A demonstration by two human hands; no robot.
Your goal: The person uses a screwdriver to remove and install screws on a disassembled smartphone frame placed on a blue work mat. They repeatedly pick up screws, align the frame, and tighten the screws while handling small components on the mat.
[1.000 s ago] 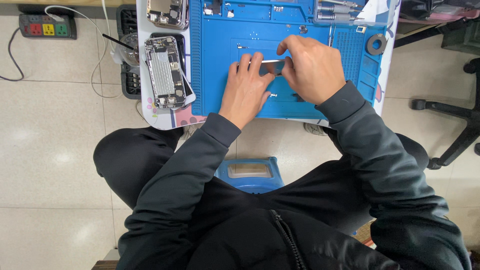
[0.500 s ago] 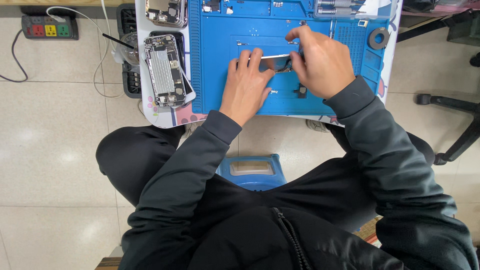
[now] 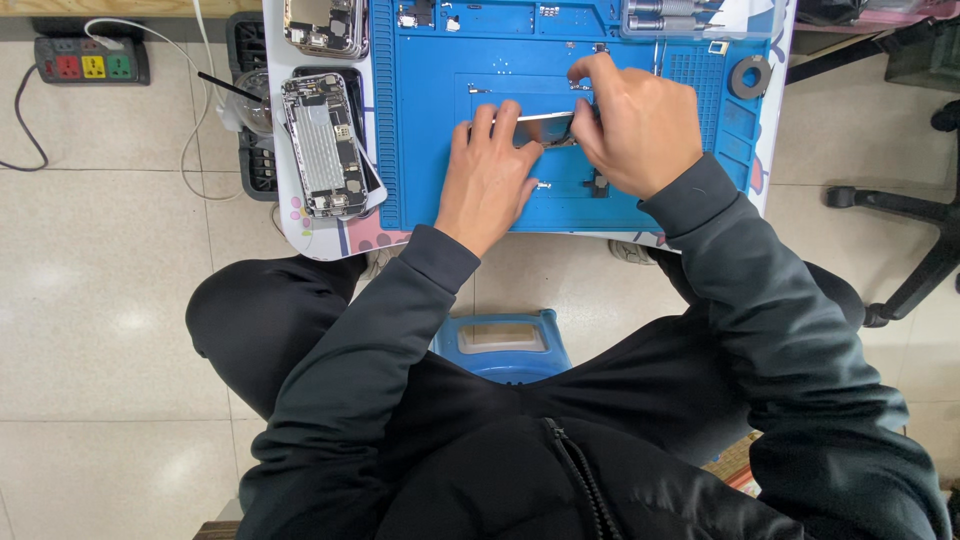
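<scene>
Both hands are working over the blue repair mat (image 3: 420, 150), which is lying on the small white surface (image 3: 330, 235). The left hand (image 3: 488, 175) is lying flat, fingers spread forward, pressing down on a thin silvery phone part (image 3: 545, 127) near the middle of the mat. The right hand (image 3: 632, 125) is curling over the right end of that same part, its grip pinched narrow on the edge; the fingertips are hiding exactly what they are pinching, so I cannot tell whether a small tool is in there too. The left hand's grip is not closing around anything, just holding the piece flat.

Just left of the mat, an opened phone chassis (image 3: 322, 145) is lying face up with its metal shields and boards showing, and another opened phone body (image 3: 322, 25) is sitting beyond it at the far edge. A few tiny screws (image 3: 543, 185) are resting on the mat beside the left hand. A dark ring (image 3: 750, 76) is sitting at the mat's right edge, well apart from the hands. A power strip (image 3: 90, 62) is lying on the tiled floor, and a blue stool (image 3: 502, 345) is showing between the person's knees.
</scene>
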